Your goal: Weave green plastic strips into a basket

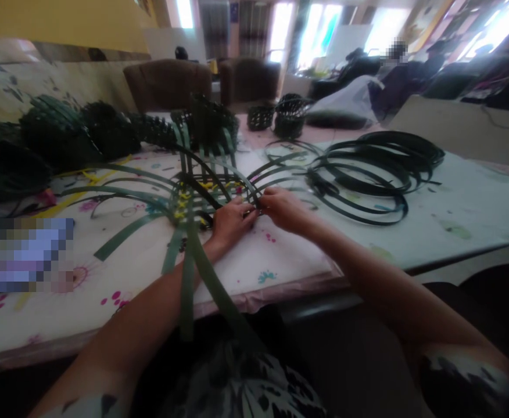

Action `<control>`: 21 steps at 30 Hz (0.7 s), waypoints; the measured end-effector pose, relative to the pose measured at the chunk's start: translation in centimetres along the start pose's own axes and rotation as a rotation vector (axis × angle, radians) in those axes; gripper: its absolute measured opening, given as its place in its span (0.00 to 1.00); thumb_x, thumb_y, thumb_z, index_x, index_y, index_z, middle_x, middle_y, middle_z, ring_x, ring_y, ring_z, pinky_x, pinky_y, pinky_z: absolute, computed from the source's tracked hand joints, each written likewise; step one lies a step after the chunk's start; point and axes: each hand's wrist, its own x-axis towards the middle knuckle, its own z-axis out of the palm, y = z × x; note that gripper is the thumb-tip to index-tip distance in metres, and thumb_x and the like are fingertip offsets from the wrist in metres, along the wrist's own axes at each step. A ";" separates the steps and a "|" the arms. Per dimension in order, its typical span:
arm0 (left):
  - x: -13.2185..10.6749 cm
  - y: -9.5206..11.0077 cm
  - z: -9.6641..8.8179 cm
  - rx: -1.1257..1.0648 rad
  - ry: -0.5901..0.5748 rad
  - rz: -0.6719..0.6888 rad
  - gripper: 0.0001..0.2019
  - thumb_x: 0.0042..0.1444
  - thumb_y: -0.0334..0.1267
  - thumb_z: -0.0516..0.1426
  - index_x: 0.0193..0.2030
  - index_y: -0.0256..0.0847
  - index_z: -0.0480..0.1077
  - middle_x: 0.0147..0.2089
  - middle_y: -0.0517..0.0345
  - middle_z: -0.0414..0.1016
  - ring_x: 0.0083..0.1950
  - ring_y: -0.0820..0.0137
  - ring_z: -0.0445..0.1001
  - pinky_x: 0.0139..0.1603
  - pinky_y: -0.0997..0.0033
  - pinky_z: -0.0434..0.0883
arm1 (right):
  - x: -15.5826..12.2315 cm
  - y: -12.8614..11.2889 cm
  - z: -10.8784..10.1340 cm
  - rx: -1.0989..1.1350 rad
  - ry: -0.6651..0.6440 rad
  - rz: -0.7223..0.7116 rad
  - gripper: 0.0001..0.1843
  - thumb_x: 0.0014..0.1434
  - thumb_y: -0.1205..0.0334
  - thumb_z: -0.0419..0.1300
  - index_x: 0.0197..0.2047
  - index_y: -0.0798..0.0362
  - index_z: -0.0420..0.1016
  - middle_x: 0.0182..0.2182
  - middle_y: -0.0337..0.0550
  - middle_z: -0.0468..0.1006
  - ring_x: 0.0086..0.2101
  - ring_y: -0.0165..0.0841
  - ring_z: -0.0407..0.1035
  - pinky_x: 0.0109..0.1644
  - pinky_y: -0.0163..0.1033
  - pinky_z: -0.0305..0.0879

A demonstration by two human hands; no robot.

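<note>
A half-woven basket base [193, 200] of dark green plastic strips with yellow ones laced through lies flat on the table, its loose strip ends fanning out on all sides. My left hand [232, 222] is at the near right part of the weave, fingers bent and closed on its edge. Close beside it, my right hand [284, 209] pinches a green strip [251, 187] at the right edge, fingertips nearly meeting the left ones. Two long strips [211, 273] hang over the table's front edge toward my lap. Fine detail under the fingers is hidden.
Coiled dark green strip [368, 168] lies to the right. Finished-looking woven baskets [58, 130] line the back left, with smaller ones [289, 116] further back. A blurred-out bluish item [28, 255] lies at left. Behind are a plastic bag [346, 104], chairs [167, 84] and people.
</note>
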 end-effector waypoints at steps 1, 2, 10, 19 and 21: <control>0.0 0.1 0.0 0.000 0.008 -0.004 0.13 0.63 0.46 0.57 0.40 0.46 0.82 0.36 0.58 0.73 0.33 0.71 0.70 0.30 0.71 0.58 | 0.1 0.1 0.1 -0.017 -0.014 -0.003 0.09 0.63 0.72 0.55 0.34 0.57 0.75 0.38 0.48 0.73 0.37 0.32 0.64 0.40 0.36 0.55; 0.0 0.2 0.1 0.000 0.019 -0.010 0.12 0.63 0.45 0.57 0.40 0.45 0.81 0.36 0.58 0.73 0.33 0.71 0.70 0.31 0.71 0.58 | 0.2 0.2 0.1 -0.020 -0.031 -0.011 0.08 0.62 0.72 0.55 0.34 0.57 0.75 0.39 0.48 0.73 0.37 0.32 0.64 0.40 0.36 0.55; -0.1 0.3 0.4 -0.051 0.092 -0.066 0.10 0.60 0.40 0.58 0.33 0.41 0.79 0.38 0.56 0.76 0.36 0.70 0.73 0.35 0.72 0.63 | 0.4 1.8 0.4 0.057 -0.038 -0.077 0.09 0.61 0.73 0.53 0.36 0.55 0.74 0.36 0.44 0.77 0.35 0.31 0.66 0.38 0.35 0.54; -0.5 0.7 0.2 -0.224 0.102 -0.101 0.08 0.56 0.34 0.59 0.30 0.38 0.78 0.34 0.57 0.78 0.35 0.71 0.74 0.36 0.73 0.67 | -0.5 3.1 2.3 0.044 0.013 -0.049 0.09 0.63 0.61 0.57 0.36 0.50 0.79 0.28 0.39 0.76 0.28 0.30 0.62 0.33 0.36 0.46; -0.5 0.7 0.1 -0.240 0.093 -0.109 0.09 0.56 0.33 0.59 0.26 0.38 0.76 0.32 0.58 0.76 0.33 0.72 0.73 0.35 0.73 0.66 | -0.4 3.3 2.9 0.082 0.021 -0.065 0.08 0.61 0.62 0.57 0.35 0.51 0.78 0.27 0.39 0.76 0.28 0.30 0.61 0.33 0.36 0.46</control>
